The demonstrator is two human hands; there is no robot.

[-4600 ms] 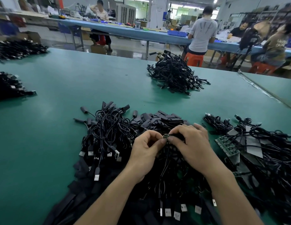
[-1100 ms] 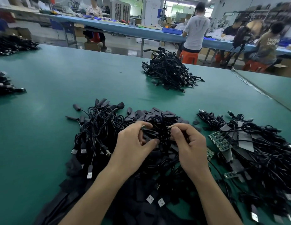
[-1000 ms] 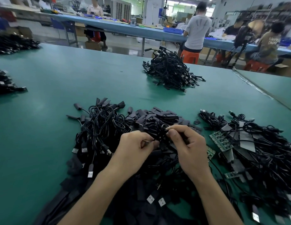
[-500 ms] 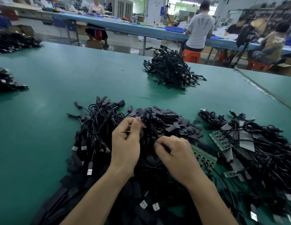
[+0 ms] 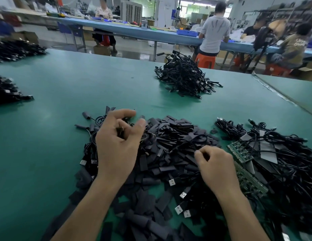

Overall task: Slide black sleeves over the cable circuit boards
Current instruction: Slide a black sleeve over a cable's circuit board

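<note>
A heap of flat black sleeves (image 5: pixel 171 134) lies on the green table (image 5: pixel 47 136) in front of me. My left hand (image 5: pixel 117 146) is lifted over the cable pile (image 5: pixel 90 150) at the heap's left, its fingers curled round a small black sleeved piece (image 5: pixel 120 132). My right hand (image 5: pixel 215 165) is low on the sleeve heap with its fingers curled, pinching a thin black cable (image 5: pixel 183 147). Green circuit boards (image 5: pixel 238 152) on cables lie just right of that hand.
A tangle of black cables (image 5: pixel 287 167) fills the right side. Another cable pile (image 5: pixel 183 77) sits further back in the middle, and two more (image 5: pixel 7 91) at the left edge. USB plugs (image 5: pixel 183 194) lie near my right wrist. People work at a blue bench (image 5: pixel 151 33) behind.
My hands have parted. The left hand has risen and moved left over the cable pile with the black piece; the right hand has dropped to the right onto the sleeve heap.
</note>
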